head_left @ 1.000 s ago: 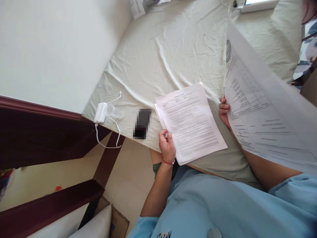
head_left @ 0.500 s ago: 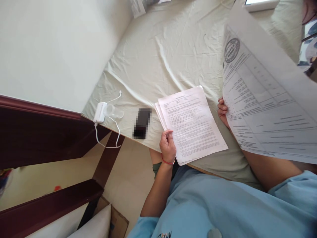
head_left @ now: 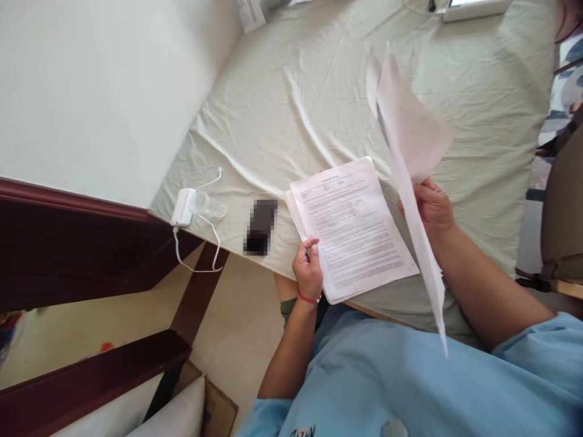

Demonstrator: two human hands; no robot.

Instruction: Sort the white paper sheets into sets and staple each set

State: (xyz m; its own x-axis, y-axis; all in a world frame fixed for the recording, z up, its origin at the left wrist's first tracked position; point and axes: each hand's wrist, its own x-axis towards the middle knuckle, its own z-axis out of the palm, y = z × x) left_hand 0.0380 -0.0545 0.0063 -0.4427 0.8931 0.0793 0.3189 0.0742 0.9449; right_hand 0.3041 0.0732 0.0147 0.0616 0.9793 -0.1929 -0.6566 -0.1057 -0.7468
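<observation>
A stack of printed sheets (head_left: 353,227) lies near the front edge of the cloth-covered table, its lower corner reaching past that edge. My left hand (head_left: 308,267), with a red string at the wrist, pinches the stack's left side between thumb and fingers. To the right, my right hand (head_left: 432,205) is closed on several loose paper sheets (head_left: 405,152). They stand nearly edge-on to me, raised above the table, with their tops curling. The printing on these raised sheets is turned out of sight.
A dark, pixelated phone-like object (head_left: 261,227) lies left of the stack. Farther left are a white adapter (head_left: 183,207) with its cable and a clear plastic cup (head_left: 210,205). A white device (head_left: 476,9) sits at the far edge. At right stands a chair (head_left: 565,206).
My right hand has swung the loose sheets leftward toward the stack, turning them from printed face to edge-on. The left hand and the stack have stayed in place.
</observation>
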